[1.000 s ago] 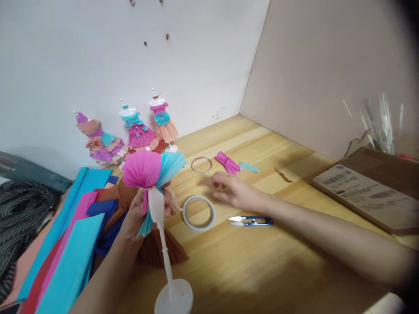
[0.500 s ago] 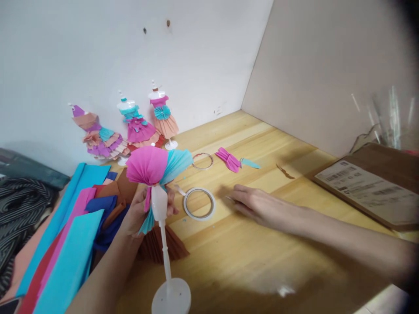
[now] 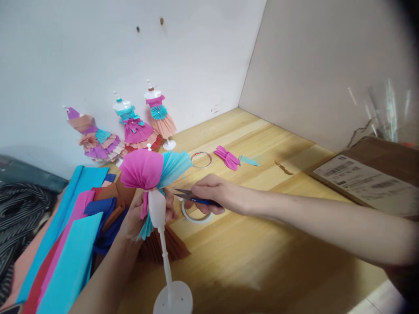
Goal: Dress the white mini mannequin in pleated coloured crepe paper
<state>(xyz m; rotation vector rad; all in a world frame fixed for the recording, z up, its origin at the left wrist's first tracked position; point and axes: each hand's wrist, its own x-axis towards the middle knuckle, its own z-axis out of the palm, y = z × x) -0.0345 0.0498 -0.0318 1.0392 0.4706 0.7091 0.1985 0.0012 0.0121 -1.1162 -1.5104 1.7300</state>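
Note:
My left hand [image 3: 132, 213] is closed around a small white mannequin stand [image 3: 157, 210] dressed in pleated crepe paper. Pink paper [image 3: 142, 169] fans out at its top left and turquoise paper [image 3: 173, 168] at its top right. The mannequin partly hides my left fingers. My right hand [image 3: 218, 194] grips blue-handled thread snips [image 3: 204, 201], their blades pointing left, apart at the tips and close to my left fingertips. Below the snips lies a roll of white tape [image 3: 196, 218], partly covered by my right hand. Pleated brown paper [image 3: 163, 248] rests behind the stand's stem.
Three mannequins in paper dresses [image 3: 135, 126] stand along the back wall. Folded crepe paper sheets [image 3: 70, 257] pile up at left. A thin tape ring [image 3: 201, 160], a pink paper bow [image 3: 227, 157] and a turquoise scrap [image 3: 249, 161] lie behind my right hand. A cardboard box [image 3: 376, 174] sits at right.
My right hand took the snips from the table, drew them right, then brought them left over the tape roll toward the mannequin. My left hand keeps its hold on the mannequin.

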